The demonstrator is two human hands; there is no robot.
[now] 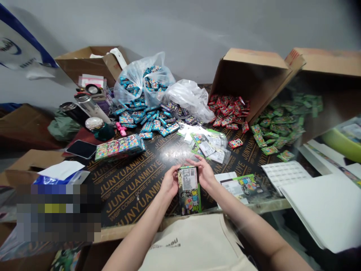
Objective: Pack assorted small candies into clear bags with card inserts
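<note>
My left hand (170,182) and my right hand (204,174) grip a green-edged card pack (188,190) by its sides, with its barcode label facing up. The pack's lower end rests near the front edge of a black plywood table (126,192) printed with "JUNYUANMUYE". Just beyond my right hand lies a similar pack (248,186) on white paper. Further ahead are loose packs in clear sleeves (205,145). Heaps of blue packets (146,120), red packets (228,111) and green packets (278,126) spread across the far side.
A clear plastic bag of blue packets (143,79) and a tipped cardboard box (251,79) stand at the back. A stack of multicoloured packets (120,147), a phone (81,149) and a steel flask (90,107) sit left. White boards (318,210) overhang the right. A canvas bag (194,244) lies below.
</note>
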